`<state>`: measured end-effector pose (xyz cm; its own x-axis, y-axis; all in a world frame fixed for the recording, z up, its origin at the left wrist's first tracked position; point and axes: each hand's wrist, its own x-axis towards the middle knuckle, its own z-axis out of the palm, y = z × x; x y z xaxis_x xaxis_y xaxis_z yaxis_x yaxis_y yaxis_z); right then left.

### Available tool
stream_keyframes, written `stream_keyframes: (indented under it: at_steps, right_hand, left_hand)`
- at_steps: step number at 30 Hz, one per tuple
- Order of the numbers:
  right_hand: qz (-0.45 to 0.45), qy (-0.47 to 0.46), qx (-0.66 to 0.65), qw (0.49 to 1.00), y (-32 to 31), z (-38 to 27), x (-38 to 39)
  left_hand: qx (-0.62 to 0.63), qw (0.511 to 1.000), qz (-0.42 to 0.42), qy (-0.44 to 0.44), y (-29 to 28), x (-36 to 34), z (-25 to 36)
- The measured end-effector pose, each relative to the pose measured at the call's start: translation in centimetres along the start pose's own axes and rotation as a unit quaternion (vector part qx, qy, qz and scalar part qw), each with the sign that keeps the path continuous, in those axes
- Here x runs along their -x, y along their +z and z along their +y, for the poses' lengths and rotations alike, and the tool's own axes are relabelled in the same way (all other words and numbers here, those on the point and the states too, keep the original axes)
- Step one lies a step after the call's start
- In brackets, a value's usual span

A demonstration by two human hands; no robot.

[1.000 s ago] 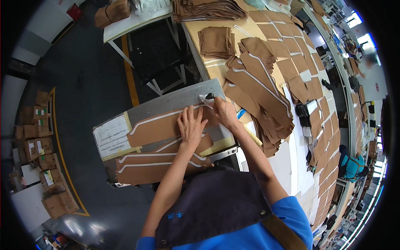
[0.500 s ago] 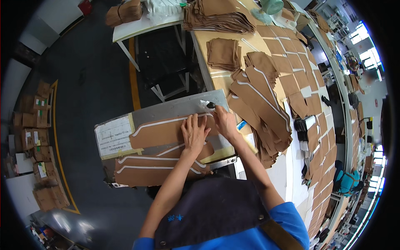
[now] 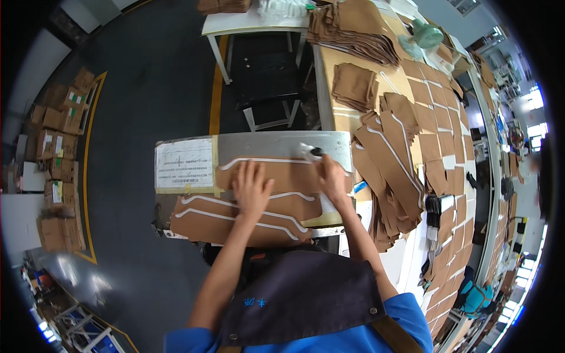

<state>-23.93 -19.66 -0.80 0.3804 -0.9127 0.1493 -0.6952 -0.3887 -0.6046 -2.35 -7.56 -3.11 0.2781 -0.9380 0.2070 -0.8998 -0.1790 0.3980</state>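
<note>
My left hand (image 3: 253,188) lies with fingers spread on a long brown piece (image 3: 288,173) with a white strip along its upper edge. My right hand (image 3: 329,179) grips a small black-handled tool (image 3: 315,152) with a pale head at that strip's right part. The piece rests on a metal board (image 3: 265,141), which has a white paper sheet (image 3: 183,165) taped at its left. More brown pieces (image 3: 235,226) with white strips lie below, partly under my left hand and forearm.
A worktable (image 3: 326,56) at right carries stacked brown pieces (image 3: 353,85), loose strip-edged pieces (image 3: 382,170) and rows of squares. A white table (image 3: 253,23) and black stool (image 3: 268,88) stand beyond the board. Cardboard boxes (image 3: 59,217) line the left. A person in teal (image 3: 474,297) is far right.
My left hand has slid left along the piece, and my right hand with the tool has shifted slightly relative to it. The view has turned, so the board now appears more level.
</note>
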Motion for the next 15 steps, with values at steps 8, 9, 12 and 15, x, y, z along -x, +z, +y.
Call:
stream_keyframes:
  at_steps: [8,9,12,15]
  right_hand:
    - [-0.059,-0.097,-0.066,0.991,6.9,-9.7,-5.0]
    - [-0.051,-0.092,-0.057,0.993,7.2,-10.0,-5.1]
    - [-0.097,-0.135,0.019,0.986,9.2,-9.8,-4.6]
    - [-0.115,-0.130,0.017,0.985,8.7,-10.1,-5.4]
  left_hand:
    - [0.033,0.999,0.022,0.004,0.7,0.3,0.3]
    - [0.038,0.999,0.024,0.015,0.4,0.3,0.2]
    - [0.043,0.999,-0.005,-0.008,-0.1,0.3,0.2]
    - [0.052,0.999,0.011,0.003,0.0,0.2,-0.2]
